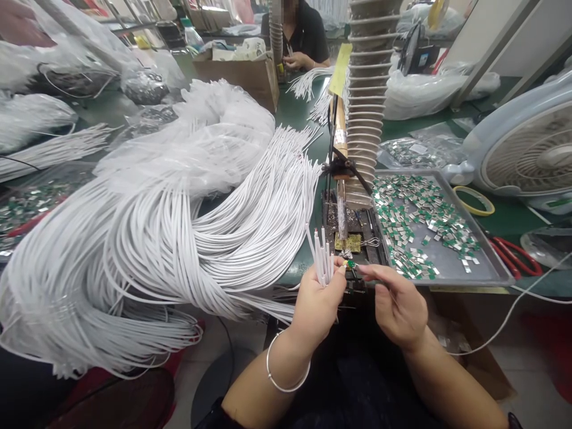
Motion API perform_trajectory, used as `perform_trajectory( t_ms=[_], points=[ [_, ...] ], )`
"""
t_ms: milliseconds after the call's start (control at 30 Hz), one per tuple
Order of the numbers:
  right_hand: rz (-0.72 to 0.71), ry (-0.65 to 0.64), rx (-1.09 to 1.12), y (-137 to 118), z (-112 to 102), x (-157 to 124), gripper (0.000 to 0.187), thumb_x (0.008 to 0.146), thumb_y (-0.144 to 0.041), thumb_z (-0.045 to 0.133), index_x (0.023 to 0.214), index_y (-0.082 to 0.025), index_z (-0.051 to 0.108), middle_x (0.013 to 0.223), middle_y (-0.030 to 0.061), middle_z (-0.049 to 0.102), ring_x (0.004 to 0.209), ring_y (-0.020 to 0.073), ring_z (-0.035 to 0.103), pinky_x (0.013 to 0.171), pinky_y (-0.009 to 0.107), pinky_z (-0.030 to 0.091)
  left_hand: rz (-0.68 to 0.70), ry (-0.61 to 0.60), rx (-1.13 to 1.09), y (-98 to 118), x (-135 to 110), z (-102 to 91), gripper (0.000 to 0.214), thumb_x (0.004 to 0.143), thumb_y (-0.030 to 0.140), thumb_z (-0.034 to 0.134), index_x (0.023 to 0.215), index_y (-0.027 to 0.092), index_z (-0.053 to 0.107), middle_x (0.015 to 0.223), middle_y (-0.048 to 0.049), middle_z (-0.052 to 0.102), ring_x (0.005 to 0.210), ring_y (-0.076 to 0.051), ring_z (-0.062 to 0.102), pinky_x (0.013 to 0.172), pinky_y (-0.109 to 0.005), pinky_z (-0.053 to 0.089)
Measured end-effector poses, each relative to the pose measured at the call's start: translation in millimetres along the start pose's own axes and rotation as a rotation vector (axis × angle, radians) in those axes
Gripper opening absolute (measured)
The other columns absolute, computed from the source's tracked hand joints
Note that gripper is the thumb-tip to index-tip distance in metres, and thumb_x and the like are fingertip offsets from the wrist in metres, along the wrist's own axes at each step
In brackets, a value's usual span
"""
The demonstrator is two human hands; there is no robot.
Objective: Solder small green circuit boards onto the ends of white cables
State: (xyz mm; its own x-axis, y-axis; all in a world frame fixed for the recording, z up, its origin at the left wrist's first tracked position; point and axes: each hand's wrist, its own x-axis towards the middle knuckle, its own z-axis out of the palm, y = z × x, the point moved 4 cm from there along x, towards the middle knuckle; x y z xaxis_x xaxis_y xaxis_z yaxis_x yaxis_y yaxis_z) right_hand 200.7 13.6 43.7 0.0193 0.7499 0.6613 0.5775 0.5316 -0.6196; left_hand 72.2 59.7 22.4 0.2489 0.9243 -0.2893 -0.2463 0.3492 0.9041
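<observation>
My left hand [315, 307] grips slim white-sheathed cable ends [323, 262]; my right hand [402, 307] touches a small green-and-silver plate [351, 263], pinched or not I can't make out, near the wooden-handled soldering iron [341, 208]. Probably soldering; the next move calls for steadiness.

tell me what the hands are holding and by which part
The left hand grips a bunch of white cables just below their tips. The right hand reaches a small green piece; whether it pinches that cannot be told.

Soldering iron [342, 211] ahead, cables [241, 244] left, room above tray [451, 275]
</observation>
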Motion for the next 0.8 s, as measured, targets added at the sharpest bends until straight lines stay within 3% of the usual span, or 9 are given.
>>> perform_trajectory(
  t_ms=[233,433,800],
  points=[
    [-0.101,0.020,0.015,-5,3,13,0.027,0.083,-0.005,0.048,0.105,-0.018,0.059,0.096,0.0102,0.068,0.092,0.0195,0.066,0.077,0.036,0.058,-0.020,-0.022,-0.063,8,-1,6.8,0.012,0.080,0.028,0.057,0.079,0.016,0.053,0.048,0.0108,0.032,0.039,-0.002,0.021,0.040,-0.016,0.020],
    [-0.089,0.024,-0.012,-9,4,17,0.026,0.084,-0.006,0.048,0.103,-0.020,0.060,0.096,0.0092,0.067,0.090,0.0187,0.066,0.075,0.035,0.058,-0.008,0.002,-0.070,11,-4,5.4,0.007,0.081,0.022,0.054,0.082,0.015,0.053,0.049,0.0105,0.034,0.039,-0.001,0.021,0.039,-0.015,0.022],
    [-0.095,0.033,-0.003,-7,8,15,0.028,0.083,-0.005,0.050,0.104,-0.020,0.060,0.098,0.0095,0.066,0.093,0.0187,0.065,0.077,0.035,0.057,-0.005,0.017,-0.073,11,-4,4.7,0.011,0.081,0.026,0.056,0.085,0.015,0.054,0.047,0.0109,0.032,0.038,-0.001,0.021,0.038,-0.014,0.021]
  ],
)
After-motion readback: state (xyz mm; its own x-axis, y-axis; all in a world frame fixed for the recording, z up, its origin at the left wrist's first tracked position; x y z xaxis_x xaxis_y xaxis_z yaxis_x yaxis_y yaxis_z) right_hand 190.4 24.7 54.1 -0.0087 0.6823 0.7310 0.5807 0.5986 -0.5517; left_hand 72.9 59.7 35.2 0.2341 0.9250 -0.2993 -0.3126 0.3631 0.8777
